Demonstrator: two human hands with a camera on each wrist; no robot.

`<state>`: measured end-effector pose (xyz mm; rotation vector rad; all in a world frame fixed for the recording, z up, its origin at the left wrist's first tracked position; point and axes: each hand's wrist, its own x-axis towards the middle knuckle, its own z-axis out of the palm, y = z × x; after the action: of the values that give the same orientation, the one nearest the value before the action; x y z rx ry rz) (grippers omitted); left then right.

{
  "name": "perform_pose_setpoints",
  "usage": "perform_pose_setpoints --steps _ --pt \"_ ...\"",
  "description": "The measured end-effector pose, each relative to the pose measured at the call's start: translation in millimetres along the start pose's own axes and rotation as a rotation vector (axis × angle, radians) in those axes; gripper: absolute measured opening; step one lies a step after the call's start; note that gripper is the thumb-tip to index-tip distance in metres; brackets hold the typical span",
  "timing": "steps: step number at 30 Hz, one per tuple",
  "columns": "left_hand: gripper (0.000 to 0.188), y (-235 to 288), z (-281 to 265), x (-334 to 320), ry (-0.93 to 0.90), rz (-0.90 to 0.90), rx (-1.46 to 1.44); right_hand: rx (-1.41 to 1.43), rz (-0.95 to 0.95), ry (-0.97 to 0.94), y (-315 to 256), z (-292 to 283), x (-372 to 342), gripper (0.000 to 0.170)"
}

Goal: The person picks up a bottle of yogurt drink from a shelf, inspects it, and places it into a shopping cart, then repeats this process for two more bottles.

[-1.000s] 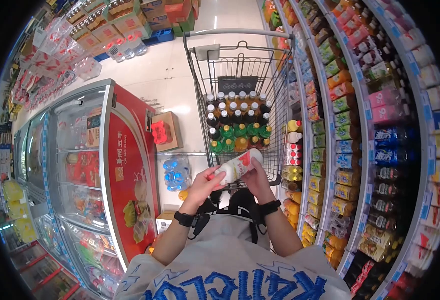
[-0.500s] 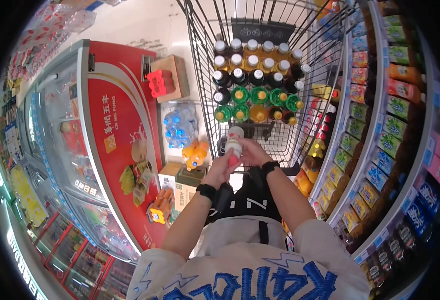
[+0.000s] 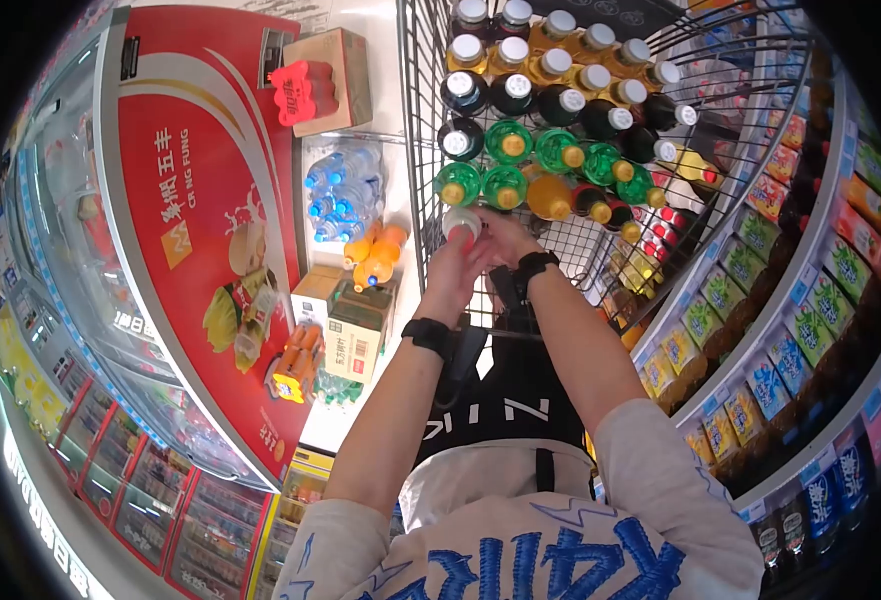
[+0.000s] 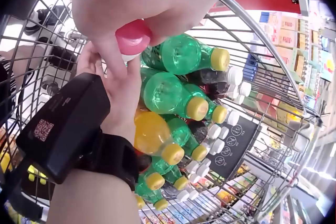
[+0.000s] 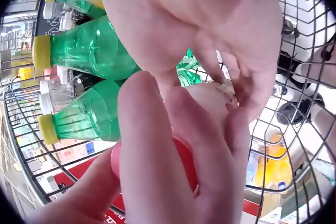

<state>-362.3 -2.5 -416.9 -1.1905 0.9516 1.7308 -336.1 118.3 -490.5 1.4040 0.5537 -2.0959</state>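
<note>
Left hand [image 3: 450, 270] and right hand [image 3: 507, 240] held one white bottle [image 3: 459, 219] at the near left of the shopping cart [image 4: 231, 150].
The left hand's fingers closed over the pink cap [image 4: 133, 37] end, while the right hand's fingers curled round the pale body. The bottle looked like stiff, smooth plastic, probably weighty if full, apt to slip if damp but hardly fragile; the body below the cap seemed the surest hold. Just beyond stood green bottles [image 3: 507, 141]; farther left, outside the cart, were water bottles [image 3: 345, 195] and a red freezer [image 3: 195, 130].
</note>
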Motion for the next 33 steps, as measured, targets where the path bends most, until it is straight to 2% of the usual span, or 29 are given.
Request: perform_pose_setpoints --steps 2,4,6,8,12,14,15,18,20,22,25,27,28,30,31,33 --pt "0.037 4.1 -2.0 -1.7 0.002 -0.001 0.015 0.055 0.018 0.025 2.6 2.0 8.1 0.041" --pt "0.034 5.2 -6.2 -0.8 -0.009 0.025 0.060 0.054 -0.040 -0.067 6.0 -6.1 19.7 0.040" --pt "0.034 4.8 -7.4 -3.5 -0.005 0.011 0.066 0.027 0.008 -0.098 10.4 -9.7 22.5 0.040" --pt "0.037 4.9 -2.0 -6.4 -0.009 0.039 0.190 0.101 0.016 -0.064 11.6 -6.1 19.2 0.043" --pt "0.037 8.5 5.7 -15.3 0.031 0.023 0.265 0.233 0.038 -0.058 35.2 -16.2 39.6 0.042" --pt "0.036 9.2 6.5 -18.5 0.059 0.045 0.327 0.272 0.024 0.058 38.7 -7.5 28.8 0.039" --pt "0.036 10.2 6.1 -20.4 0.050 0.051 0.337 0.279 0.012 0.053 40.7 -9.3 27.6 0.039" --pt "0.030 12.3 4.9 -31.9 0.013 0.036 0.403 0.208 -0.076 -0.044 45.1 -16.7 20.7 0.036" --pt "0.027 12.6 7.2 -44.6 0.101 -0.019 0.378 0.057 -0.104 0.062 42.1 -15.4 0.2 0.036" --pt "0.029 15.0 7.0 -59.3 0.072 -0.067 0.307 -0.084 -0.159 0.064 45.0 -22.3 -15.3 0.029" --pt "0.032 19.6 9.7 -91.6 0.050 -0.035 0.401 -0.170 -0.246 0.116 52.6 -26.8 -53.3 0.025" --pt "0.034 24.8 6.8 -111.1 -0.033 -0.007 0.588 -0.223 -0.319 0.094 65.4 -37.1 -69.7 0.023" --pt "0.034 23.1 4.9 -120.1 -0.020 0.039 0.670 -0.282 -0.365 0.072 70.6 -43.5 -75.5 0.022" --pt "0.032 21.8 -9.3 -134.5 -0.072 0.128 0.858 -0.392 -0.431 0.170 82.5 -45.9 -102.6 0.022" --pt "0.032 21.1 -20.6 -136.8 -0.116 0.167 0.952 -0.415 -0.446 0.190 80.4 -34.0 -145.0 0.024" --pt "0.031 21.2 -48.0 -142.4 -0.244 0.245 1.064 -0.393 -0.527 0.244 103.7 -39.4 -166.5 0.028"
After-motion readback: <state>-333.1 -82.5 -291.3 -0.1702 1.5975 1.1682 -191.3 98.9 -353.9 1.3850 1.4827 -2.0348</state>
